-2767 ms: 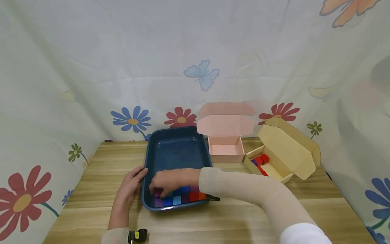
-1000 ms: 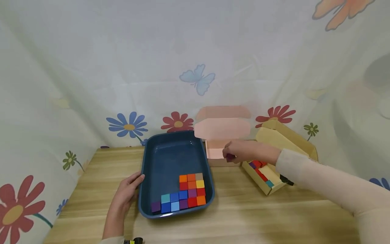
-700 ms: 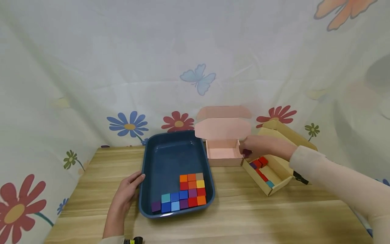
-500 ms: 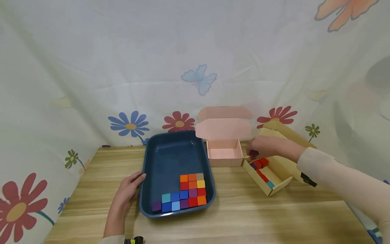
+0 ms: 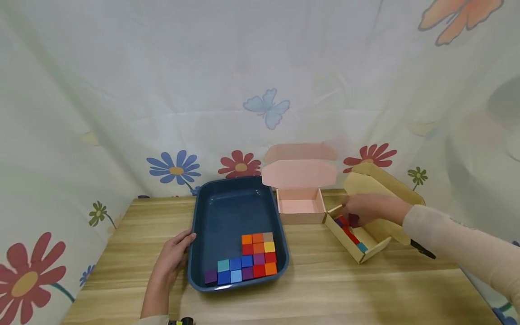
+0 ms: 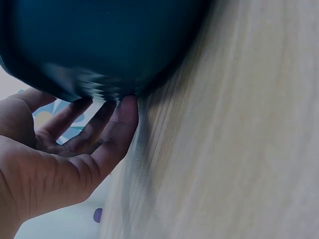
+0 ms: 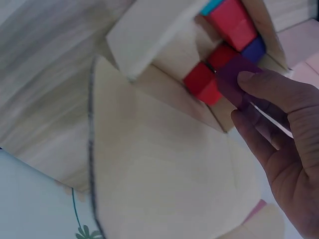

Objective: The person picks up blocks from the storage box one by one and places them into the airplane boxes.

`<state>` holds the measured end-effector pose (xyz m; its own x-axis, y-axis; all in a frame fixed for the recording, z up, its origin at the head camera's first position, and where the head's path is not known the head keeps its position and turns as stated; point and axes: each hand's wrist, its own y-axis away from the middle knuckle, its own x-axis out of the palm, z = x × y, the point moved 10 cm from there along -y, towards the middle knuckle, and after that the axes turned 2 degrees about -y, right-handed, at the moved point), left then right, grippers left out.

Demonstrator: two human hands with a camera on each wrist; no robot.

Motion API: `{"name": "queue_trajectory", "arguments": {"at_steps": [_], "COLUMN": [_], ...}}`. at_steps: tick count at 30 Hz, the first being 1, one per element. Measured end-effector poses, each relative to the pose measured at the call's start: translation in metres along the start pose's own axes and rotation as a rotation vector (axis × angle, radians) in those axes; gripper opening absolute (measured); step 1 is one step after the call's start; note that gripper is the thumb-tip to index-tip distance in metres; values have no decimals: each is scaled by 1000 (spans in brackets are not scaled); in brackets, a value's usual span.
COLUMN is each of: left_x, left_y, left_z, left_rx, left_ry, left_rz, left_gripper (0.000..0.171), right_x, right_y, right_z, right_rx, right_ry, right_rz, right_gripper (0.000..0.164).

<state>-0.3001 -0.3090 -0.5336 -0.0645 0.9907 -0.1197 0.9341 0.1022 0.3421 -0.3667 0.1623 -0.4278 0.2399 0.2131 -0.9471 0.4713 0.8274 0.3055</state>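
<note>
Head view: the right hand [image 5: 365, 207] is pinching a dark purple cube [image 7: 233, 79] over an open tan cardboard box [image 5: 342, 239] containing red, teal and violet blocks [image 5: 351, 235]. Loosely bent, the left hand [image 5: 172, 253] is resting against a glossy dark-blue rectangular tray [image 5: 227, 212] that is holding multicoloured cubes [image 5: 247, 262].

Wood-grain table [image 5: 333, 284], pale cloth [image 5: 195, 72], printed flowers [image 5: 25, 283], blue butterfly [image 5: 268, 107]

From the head, looks forward and down, well back, over tray [image 5: 229, 212], yellow box [image 5: 345, 241] and curtain [image 5: 195, 99]. From the left wrist, tilts sideways, close by the left hand [image 6: 60, 159], towards the tray, shared with the head view. From the right wrist, looks closely past the right hand [image 7: 294, 154] into the yellow box, also shared.
</note>
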Motion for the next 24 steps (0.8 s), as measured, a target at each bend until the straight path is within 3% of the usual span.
{"name": "queue_trajectory", "arguments": {"at_steps": [10,19,24], "left_x": [0,0,1], "left_y": [2,3,2], "left_z": [4,3,0], "left_rx": [9,1,8], "left_ry": [11,7,-6], "left_rz": [-23,-22,-14], "left_gripper": [61,64,65], "right_x": [22,29,32], "right_y": [5,7,7], "right_z": [-3,-1,1], "right_rx": [-3,-15,-24], "right_ry": [-20,10,88], "right_rz": [-15,-94,-160], "right_gripper": [16,25,34]}}
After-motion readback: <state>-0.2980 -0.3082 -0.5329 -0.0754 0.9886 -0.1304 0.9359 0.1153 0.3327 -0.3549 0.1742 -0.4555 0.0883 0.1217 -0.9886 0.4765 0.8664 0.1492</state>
